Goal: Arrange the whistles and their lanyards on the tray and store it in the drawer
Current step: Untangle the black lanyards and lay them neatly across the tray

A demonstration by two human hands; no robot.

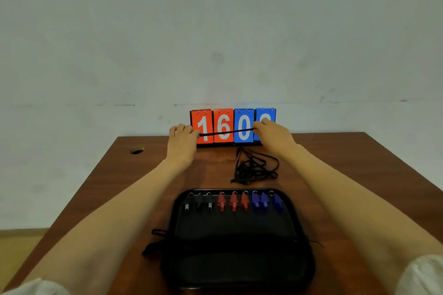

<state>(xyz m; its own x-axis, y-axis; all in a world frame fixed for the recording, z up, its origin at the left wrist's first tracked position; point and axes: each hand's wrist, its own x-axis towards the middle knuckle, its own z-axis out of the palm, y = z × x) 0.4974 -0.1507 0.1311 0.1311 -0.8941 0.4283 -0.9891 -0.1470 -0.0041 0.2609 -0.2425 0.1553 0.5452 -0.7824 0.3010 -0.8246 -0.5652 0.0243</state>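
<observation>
Pinches one end of a black lanyard in the curled fingers of the left hand, and the other end in the curled fingers of the right hand. Holds it taut and nearly level between the two, in the air above the far end of the table. Reaches with both bare arms well forward, white sleeves at the near corners of the view.

Just behind the cord, at the table's far edge against the wall: a flip scoreboard, two red cards reading 1 and 6, then two blue, one reading 0 and the last mostly covered by the right hand.

Nearer, between hands and tray: a loose pile of tangled black lanyards on the wood, apart from the tray.

On the black, raised-rim tray, along its far side: a row of nine, with three black whistles at left, three red whistles in the middle and three blue whistles at right, rings at their far ends. Near half of the tray too dark to read; some black cord over its left rim.

Around: brown wood tabletop with a round hole near the far left corner; pale, scuffed wall; a strip of tan floor at lower left.
</observation>
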